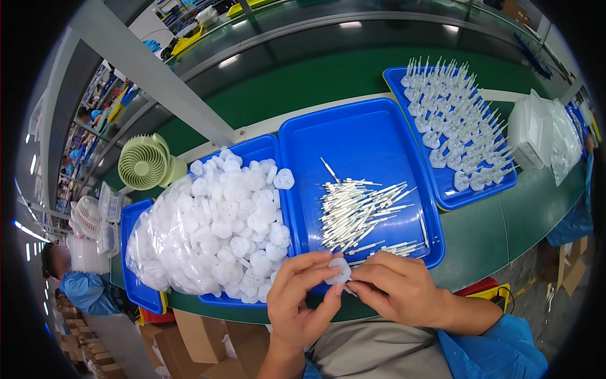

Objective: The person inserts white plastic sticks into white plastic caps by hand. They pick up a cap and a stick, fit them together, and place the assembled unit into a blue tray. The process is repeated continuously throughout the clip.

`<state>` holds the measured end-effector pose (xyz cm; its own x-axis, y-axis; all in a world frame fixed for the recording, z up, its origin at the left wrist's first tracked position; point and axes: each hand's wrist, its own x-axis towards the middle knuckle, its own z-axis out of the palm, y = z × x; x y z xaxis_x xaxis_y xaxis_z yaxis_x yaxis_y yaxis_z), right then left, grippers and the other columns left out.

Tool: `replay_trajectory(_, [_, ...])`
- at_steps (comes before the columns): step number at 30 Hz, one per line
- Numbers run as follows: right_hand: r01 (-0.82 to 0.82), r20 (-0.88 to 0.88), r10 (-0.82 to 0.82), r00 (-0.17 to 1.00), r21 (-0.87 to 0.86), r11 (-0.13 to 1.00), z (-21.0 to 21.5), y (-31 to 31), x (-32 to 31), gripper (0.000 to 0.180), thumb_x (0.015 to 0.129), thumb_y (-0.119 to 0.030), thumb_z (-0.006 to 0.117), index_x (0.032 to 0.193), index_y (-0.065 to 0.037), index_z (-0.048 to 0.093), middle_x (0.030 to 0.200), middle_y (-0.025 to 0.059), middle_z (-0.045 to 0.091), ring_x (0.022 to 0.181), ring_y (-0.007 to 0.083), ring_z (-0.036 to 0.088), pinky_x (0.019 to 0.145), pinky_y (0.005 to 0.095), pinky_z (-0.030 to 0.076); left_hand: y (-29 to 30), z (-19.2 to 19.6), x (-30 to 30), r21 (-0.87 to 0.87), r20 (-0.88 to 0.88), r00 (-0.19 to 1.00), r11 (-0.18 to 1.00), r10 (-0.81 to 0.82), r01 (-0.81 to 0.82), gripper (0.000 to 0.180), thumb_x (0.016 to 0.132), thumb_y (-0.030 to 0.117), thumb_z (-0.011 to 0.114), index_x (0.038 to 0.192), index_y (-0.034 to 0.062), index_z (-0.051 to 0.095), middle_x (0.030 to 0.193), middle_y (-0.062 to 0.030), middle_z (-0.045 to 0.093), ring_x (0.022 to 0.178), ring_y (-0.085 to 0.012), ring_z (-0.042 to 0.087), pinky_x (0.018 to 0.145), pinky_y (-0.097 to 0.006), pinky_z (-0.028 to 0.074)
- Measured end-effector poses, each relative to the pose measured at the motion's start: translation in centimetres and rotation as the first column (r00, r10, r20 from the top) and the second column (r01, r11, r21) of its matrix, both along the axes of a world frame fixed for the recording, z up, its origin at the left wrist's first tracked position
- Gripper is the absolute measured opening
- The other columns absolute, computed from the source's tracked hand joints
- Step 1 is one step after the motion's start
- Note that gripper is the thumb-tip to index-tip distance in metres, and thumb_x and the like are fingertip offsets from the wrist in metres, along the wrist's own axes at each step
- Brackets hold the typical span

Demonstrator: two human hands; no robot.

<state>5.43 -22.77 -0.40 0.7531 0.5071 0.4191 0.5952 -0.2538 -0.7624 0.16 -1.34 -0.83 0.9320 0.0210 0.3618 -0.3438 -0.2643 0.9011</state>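
Both hands, left hand (302, 302) and right hand (399, 289), pinching one round white plastic cap (340, 270), three blue trays (360, 136) behind

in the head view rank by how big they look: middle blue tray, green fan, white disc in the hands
1. middle blue tray
2. green fan
3. white disc; it sits nearest the camera yet looks smallest, held between left hand and right hand.
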Motion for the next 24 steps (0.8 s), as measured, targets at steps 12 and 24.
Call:
replay_trajectory(12, [0.004, 0.004, -0.002, 1.0, -0.515, 0.857, 0.9, -2.6, 3.1, 0.022, 0.092, -0.017, 0.086, 0.109, -0.006, 0.077, 0.106, 0.0083, 0.067, 0.106, 0.0314, 0.063, 0.091, 0.0458, 0.051, 0.2, -0.1, -0.3, -0.096, -0.109, 0.981, 0.981, 0.159, -0.17, 0.017, 0.11, -0.001, 0.07, 0.126, -0.0062, 0.068, 0.128, -0.0203, 0.071, 0.11, -0.0185, 0.072, 0.09, -0.029, 0.058])
replay_trajectory(24, [-0.017, -0.217, 0.004, 0.976, -0.055, 0.998, 2.0, -1.4, 2.6, 0.026, 0.094, -0.004, 0.079, 0.119, -0.003, 0.072, 0.101, 0.0121, 0.076, 0.089, 0.0332, 0.071, 0.083, 0.0451, 0.057, -0.9, 0.8, 0.0, -0.267, -0.32, 0.939, 0.938, 0.129, -0.22, 0.031, 0.113, -0.001, 0.064, 0.142, -0.0086, 0.058, 0.115, -0.0202, 0.08, 0.098, -0.0235, 0.082, 0.088, -0.035, 0.068])
